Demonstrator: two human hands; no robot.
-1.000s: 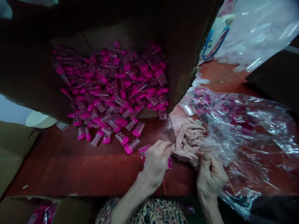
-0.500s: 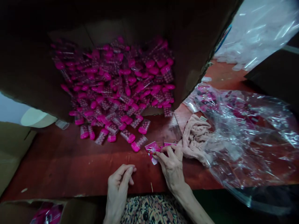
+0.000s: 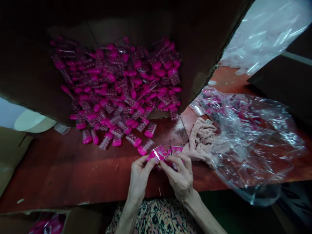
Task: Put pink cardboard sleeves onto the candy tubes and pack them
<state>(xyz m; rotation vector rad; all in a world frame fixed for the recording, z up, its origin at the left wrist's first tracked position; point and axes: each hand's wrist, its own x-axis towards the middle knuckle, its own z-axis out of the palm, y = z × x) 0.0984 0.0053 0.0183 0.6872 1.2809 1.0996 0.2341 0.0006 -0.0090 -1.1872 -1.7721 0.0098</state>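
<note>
My left hand (image 3: pixel 139 177) and my right hand (image 3: pixel 179 177) meet above the near edge of the red-brown table (image 3: pixel 73 169). Both pinch a small pink packet (image 3: pixel 156 153) between their fingertips. A second pink packet (image 3: pixel 177 149) lies just beyond my right hand. Ahead, a big cardboard box (image 3: pixel 36 65) lies on its side, spilling a heap of pink-capped packets (image 3: pixel 122 87) onto the table. The nearest spilled ones (image 3: pixel 142 149) lie just in front of my hands.
A crumpled beige cloth (image 3: pixel 203 143) lies right of my hands. A large clear plastic bag (image 3: pixel 253 136) with pink items inside covers the table's right side. White plastic sheeting (image 3: pixel 265 32) lies at the far right. A cardboard box (image 3: pixel 48 221) with pink items sits at the lower left.
My left hand has risen from the table edge to join my right hand on the pink packet. The packet has been lifted slightly toward me. A second ago both hands were at the beige cloth.
</note>
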